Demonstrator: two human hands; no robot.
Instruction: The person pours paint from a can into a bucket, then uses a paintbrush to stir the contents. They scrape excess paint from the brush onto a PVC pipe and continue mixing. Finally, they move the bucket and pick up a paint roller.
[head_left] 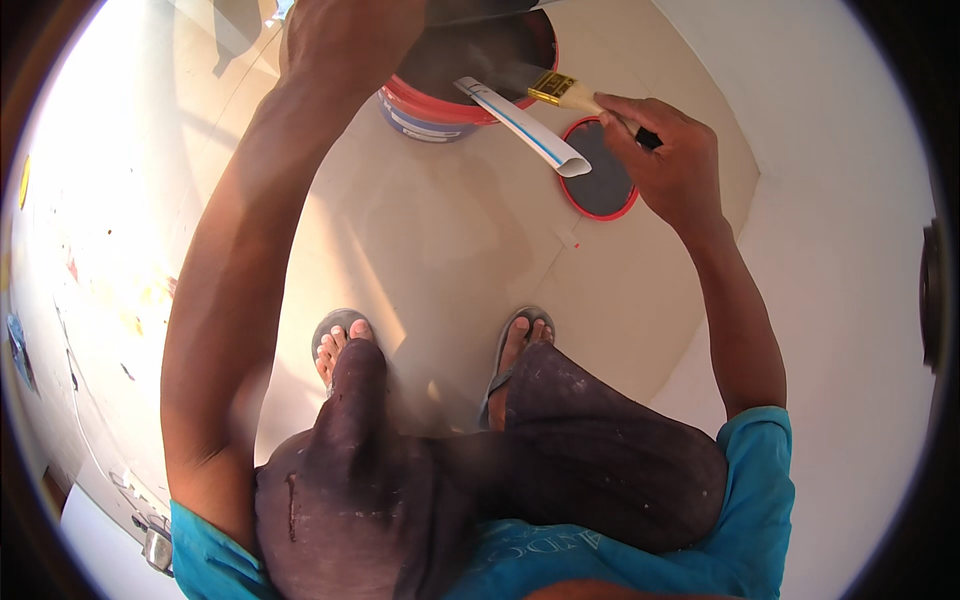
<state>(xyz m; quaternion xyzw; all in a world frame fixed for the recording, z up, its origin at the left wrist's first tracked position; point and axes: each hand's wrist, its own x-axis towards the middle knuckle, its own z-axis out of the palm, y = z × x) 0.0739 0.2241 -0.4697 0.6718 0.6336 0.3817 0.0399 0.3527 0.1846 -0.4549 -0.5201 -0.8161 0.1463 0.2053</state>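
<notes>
My right hand [670, 155] is closed around the handle of a flat paintbrush [560, 90] with a gold-coloured ferrule. The bristles hang blurred over a bucket [430, 115] with a red rim and dark grey inside. A white trough-like strip [525, 130] with a blue stripe leans over the bucket's rim, one end inside and the other sticking out toward me. At the top edge, my left hand [350, 35] reaches past the bucket's left side; its fingers are cut off from view. Beside it, a dark object [470, 10] spans the bucket's top, too cropped to name.
A round red-rimmed lid or shallow container [600, 185] with a grey surface lies right of the bucket on the tiled floor [430, 230]. A white wall [830, 200] rises on the right. My sandalled feet stand below the bucket. Bright light washes out the left side.
</notes>
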